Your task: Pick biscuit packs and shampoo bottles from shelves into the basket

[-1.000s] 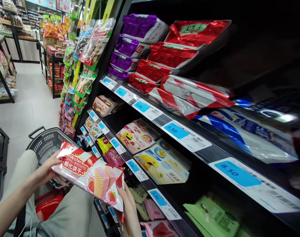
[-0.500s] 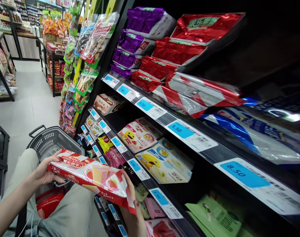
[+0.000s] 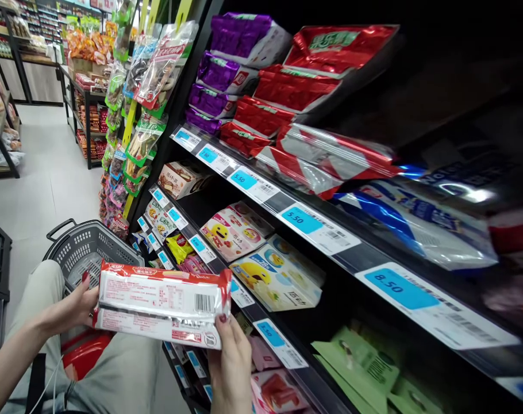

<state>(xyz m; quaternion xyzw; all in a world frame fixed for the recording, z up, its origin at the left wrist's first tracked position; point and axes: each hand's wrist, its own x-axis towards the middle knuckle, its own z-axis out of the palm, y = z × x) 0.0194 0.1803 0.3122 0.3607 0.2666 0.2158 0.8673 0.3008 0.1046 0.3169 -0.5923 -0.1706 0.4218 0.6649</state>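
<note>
A red and white packet of wafer biscuits [image 3: 158, 302] is held level above my lap, its printed back with the barcode facing me. My left hand [image 3: 74, 305] grips the packet's left end, thumb up near its top corner. At the right end, my right hand [image 3: 231, 351] is closed round the lower corner, with the thumb on the back. Beyond the packet stands a grey shopping basket [image 3: 97, 247] on the floor. Something red [image 3: 87, 353] lies between my knees, partly covered by my legs.
Shelves run along the right, with purple packs [image 3: 239, 37], red packs [image 3: 296, 89], biscuit boxes [image 3: 279, 276] and green bags [image 3: 365, 362]. Price labels [image 3: 302, 218] line the shelf edges. Hanging snack bags [image 3: 166, 66] flank the shelf end; an aisle floor [image 3: 41, 190] stretches ahead.
The wafer packet has been turned over from its strawberry-picture front to its printed back. Both hands have shifted their hold on its ends. My view has moved slightly right.
</note>
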